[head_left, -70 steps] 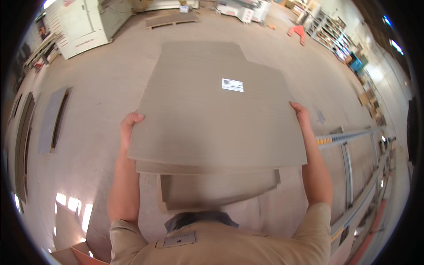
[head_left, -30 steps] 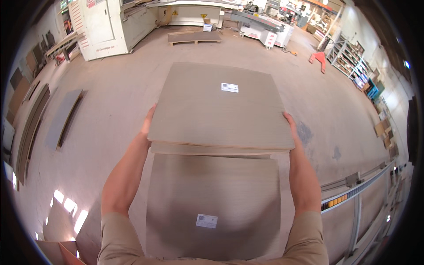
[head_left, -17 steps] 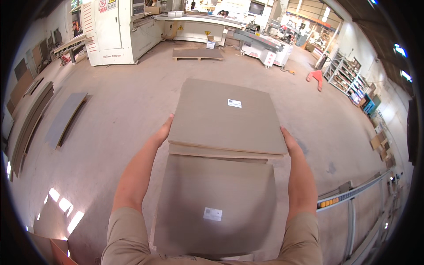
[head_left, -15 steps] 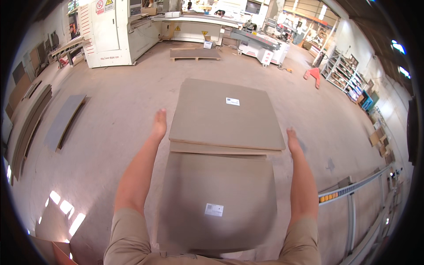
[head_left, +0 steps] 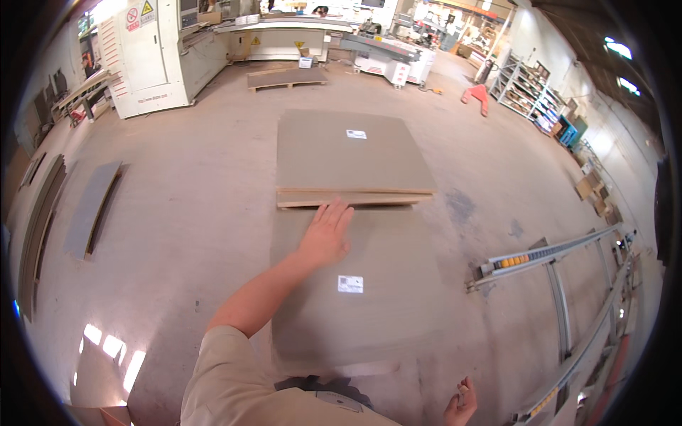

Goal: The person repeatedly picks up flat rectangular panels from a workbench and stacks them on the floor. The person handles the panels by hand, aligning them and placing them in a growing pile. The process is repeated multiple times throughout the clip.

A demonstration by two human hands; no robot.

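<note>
A stack of grey-brown boards point(head_left: 352, 153) with a small white label lies flat ahead of me. It rests on the far part of a larger grey board point(head_left: 355, 312), which also carries a white label. My left hand point(head_left: 325, 233) stretches forward over the lower board, fingers apart, fingertips at the near edge of the stack; it holds nothing. My right hand point(head_left: 460, 405) hangs low at the bottom right, fingers loosely curled and empty.
A metal roller rail point(head_left: 547, 252) runs along the floor at right. Long boards point(head_left: 89, 206) lie on the floor at left. A white machine cabinet point(head_left: 153, 57) and a flat pallet point(head_left: 286, 77) stand further back. Shelving point(head_left: 529, 96) lines the far right.
Both hands let go of the top stack, which now lies flat. My right hand has dropped to my side; my left hand moved to the stack's near edge.
</note>
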